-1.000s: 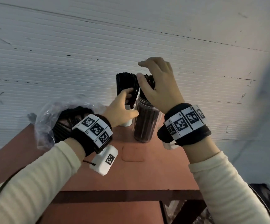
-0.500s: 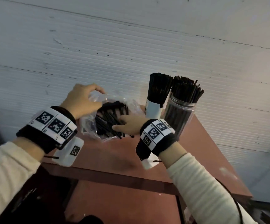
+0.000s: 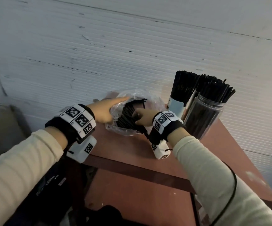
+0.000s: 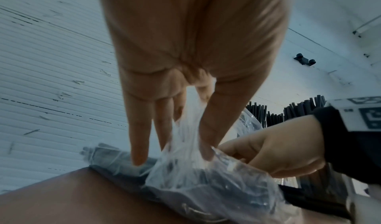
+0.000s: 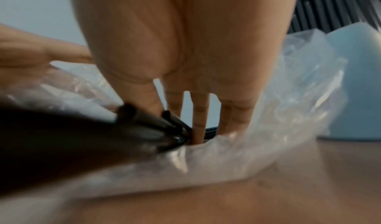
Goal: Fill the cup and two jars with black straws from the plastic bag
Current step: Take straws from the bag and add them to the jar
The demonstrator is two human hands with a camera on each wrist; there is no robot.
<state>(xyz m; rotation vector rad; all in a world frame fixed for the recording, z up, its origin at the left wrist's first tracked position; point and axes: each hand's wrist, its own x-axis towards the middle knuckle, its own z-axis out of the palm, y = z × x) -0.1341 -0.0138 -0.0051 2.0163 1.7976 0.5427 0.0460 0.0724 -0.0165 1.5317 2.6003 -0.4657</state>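
A clear plastic bag of black straws lies on the red-brown table against the wall. My left hand pinches the bag's film between thumb and fingers, the other fingers straight, and holds the mouth open. My right hand reaches into the bag and grips a bundle of straws. To the right stand a white cup and a clear jar, both packed with upright straws. A second jar shows partly behind them.
A white ribbed wall runs right behind the table. The cup and jars stand close to the table's back right corner. A lower shelf sits under the top, with dark things at the lower left. A grey object stands at the far left.
Both hands left the cup and jar and went left to the bag. The left hand took the bag's rim; the right hand has gone into the bag and closed round straws.
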